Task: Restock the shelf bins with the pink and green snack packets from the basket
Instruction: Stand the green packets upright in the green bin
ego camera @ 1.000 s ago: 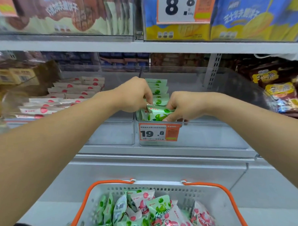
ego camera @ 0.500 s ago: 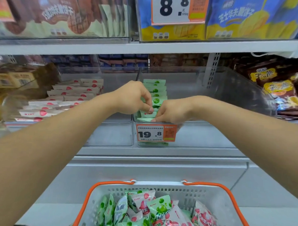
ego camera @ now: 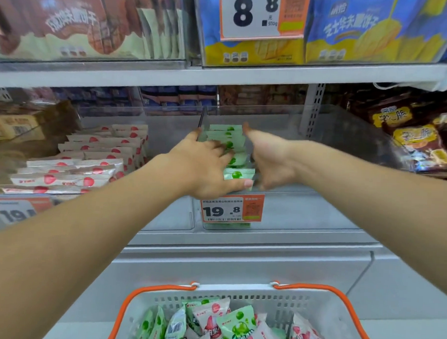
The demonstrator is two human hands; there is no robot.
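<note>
We have let go: our left hand (ego camera: 204, 166) and right hand (ego camera: 271, 158), fingers spread, now flank the seated green packets (ego camera: 231, 149), ready for more.

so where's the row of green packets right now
In the head view the green packets stand in a row at the left end of the clear middle bin, between the left hand and right hand, just behind the 19.8 price tag.
</note>
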